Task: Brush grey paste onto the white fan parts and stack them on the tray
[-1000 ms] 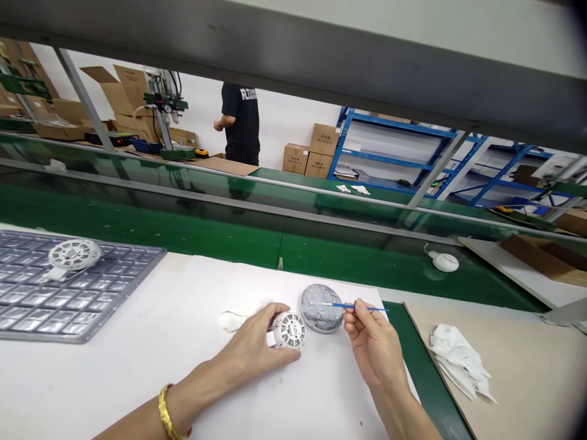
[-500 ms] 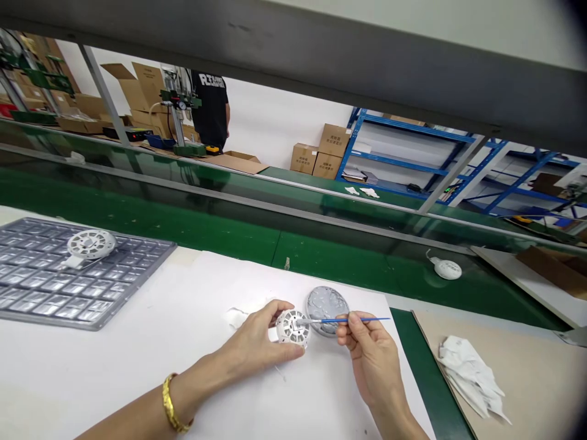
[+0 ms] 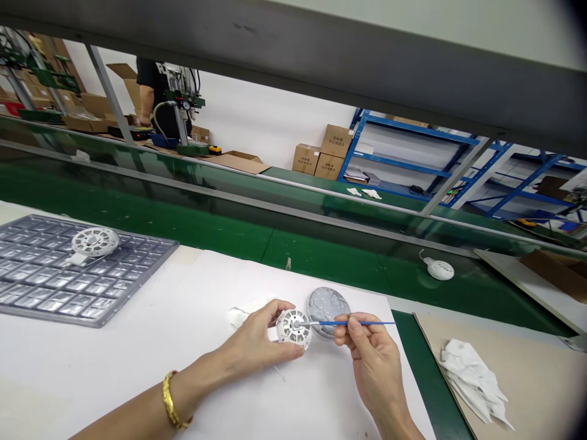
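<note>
My left hand (image 3: pixel 259 342) holds a round white slotted part (image 3: pixel 294 330) by its edges, thumb below and fingers above, over the white sheet (image 3: pixel 192 366). Pinched in my right hand (image 3: pixel 370 348) is a thin blue brush (image 3: pixel 342 322), whose tip touches the middle of the part's face. Just behind the brush lies a round dish (image 3: pixel 328 305) with a grey, uneven surface. Another white slotted part (image 3: pixel 95 242) rests on the clear plastic tray (image 3: pixel 98 319) at the left.
A similar white part (image 3: pixel 440 269) lies on the green belt (image 3: pixel 229 235) behind. Crumpled white tissue (image 3: pixel 474 379) is on a brown board (image 3: pixel 541 373) at the right. An overhead shelf (image 3: pixel 293 55) spans the top. Across the belt, a person (image 3: pixel 158 101) stands beside a press machine (image 3: pixel 183 110).
The brush has shifted slightly in my right hand, its tip still on the part. The white part on the belt sits further left. The person across has moved left, behind the press.
</note>
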Demonstrator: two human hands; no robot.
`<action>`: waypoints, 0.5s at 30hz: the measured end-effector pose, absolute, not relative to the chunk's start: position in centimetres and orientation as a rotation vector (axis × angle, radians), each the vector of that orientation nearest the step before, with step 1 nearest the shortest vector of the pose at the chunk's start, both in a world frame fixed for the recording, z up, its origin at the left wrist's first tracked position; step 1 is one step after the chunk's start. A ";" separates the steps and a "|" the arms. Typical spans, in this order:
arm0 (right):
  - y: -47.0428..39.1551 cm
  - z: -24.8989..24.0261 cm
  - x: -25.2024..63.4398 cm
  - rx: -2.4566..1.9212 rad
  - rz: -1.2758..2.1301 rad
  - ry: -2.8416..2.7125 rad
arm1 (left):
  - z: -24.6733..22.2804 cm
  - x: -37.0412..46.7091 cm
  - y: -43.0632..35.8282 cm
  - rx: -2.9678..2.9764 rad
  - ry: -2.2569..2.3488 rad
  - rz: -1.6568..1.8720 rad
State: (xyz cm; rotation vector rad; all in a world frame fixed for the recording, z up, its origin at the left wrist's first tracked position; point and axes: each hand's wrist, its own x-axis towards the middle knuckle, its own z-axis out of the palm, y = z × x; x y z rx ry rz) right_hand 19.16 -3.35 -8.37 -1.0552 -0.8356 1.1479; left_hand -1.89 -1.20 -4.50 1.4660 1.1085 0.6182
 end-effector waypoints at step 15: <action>-3.6 -8.2 18.8 -1.016 1.049 -0.867 | -4.0 -2.1 -1.2 1.461 1.101 0.595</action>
